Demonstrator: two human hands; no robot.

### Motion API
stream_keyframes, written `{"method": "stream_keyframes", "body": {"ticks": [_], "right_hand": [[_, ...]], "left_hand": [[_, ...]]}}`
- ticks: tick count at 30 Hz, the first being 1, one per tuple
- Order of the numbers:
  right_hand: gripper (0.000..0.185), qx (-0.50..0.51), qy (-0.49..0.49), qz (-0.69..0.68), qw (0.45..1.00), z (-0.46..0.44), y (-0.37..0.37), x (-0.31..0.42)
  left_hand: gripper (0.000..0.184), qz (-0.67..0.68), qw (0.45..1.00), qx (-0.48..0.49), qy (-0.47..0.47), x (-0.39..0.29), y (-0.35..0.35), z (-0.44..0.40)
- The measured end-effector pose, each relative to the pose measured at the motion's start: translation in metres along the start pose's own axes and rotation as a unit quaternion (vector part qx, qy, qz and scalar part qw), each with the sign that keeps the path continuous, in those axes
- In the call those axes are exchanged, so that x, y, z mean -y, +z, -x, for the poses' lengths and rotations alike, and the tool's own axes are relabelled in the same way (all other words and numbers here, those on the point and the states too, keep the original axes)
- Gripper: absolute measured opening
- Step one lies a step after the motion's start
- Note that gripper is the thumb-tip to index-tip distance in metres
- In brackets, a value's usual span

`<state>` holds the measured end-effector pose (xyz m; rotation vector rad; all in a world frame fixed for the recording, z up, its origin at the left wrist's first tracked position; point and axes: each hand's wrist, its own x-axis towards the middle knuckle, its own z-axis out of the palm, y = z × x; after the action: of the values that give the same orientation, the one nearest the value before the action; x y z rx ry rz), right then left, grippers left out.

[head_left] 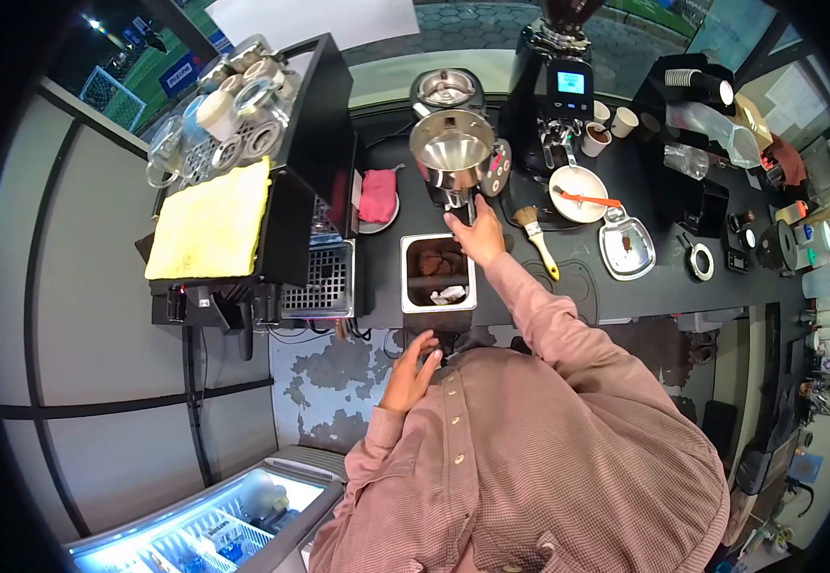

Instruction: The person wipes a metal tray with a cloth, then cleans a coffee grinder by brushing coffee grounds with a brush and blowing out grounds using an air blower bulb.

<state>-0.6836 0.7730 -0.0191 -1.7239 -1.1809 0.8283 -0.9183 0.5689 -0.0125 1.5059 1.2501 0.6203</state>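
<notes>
My right hand [477,232] reaches forward to the dark handle below a steel funnel-shaped cup [452,148] on a small machine, its fingers closed round that handle. My left hand [413,371] hovers near my body, below the counter's front edge, with its fingers apart and nothing in it. Between the two hands a steel knock box [439,308] is set in the counter, with brown coffee pucks [437,263] and a crumpled white piece [448,295] inside. A brush [537,243] with a yellow handle lies to the right of my right hand.
An espresso machine [305,124] with a yellow cloth [210,222] stands left, a pink cloth [378,195] beside it. To the right are a black grinder [553,91], a white bowl [578,181], a metal tray [628,248] and paper cups [624,121]. A lit fridge [224,525] stands lower left.
</notes>
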Motion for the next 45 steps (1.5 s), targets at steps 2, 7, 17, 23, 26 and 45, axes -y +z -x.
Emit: {"method": "stream_keyframes", "body": {"ticks": [2,7,17,23,26,45], "right_hand": [[0.100,0.000,0.084,-0.091,0.992,0.001,0.018,0.020],[0.077,-0.276,-0.020,-0.057,0.959,-0.049,0.086,-0.021],[0.076,-0.218,0.092,-0.011,0.972,0.022,0.045,0.043],[0.067,-0.008,-0.125,-0.009,0.992,0.130,0.010,0.076],[0.067,0.014,-0.103,0.008,0.995,0.160,0.001,0.091],[0.073,0.159,-0.071,-0.184,0.967,0.203,0.021,0.105]], "left_hand": [[0.051,0.009,1.000,0.008,0.009,0.021,-0.016,0.010],[0.045,0.041,0.999,0.022,0.005,0.029,-0.057,0.011],[0.044,0.038,0.987,0.099,0.118,0.017,-0.093,-0.011],[0.057,0.179,0.975,0.004,0.130,-0.031,-0.101,-0.021],[0.067,0.172,0.974,-0.014,0.146,-0.047,-0.107,-0.031],[0.113,0.104,0.966,-0.015,0.236,-0.054,-0.091,-0.016]]}}
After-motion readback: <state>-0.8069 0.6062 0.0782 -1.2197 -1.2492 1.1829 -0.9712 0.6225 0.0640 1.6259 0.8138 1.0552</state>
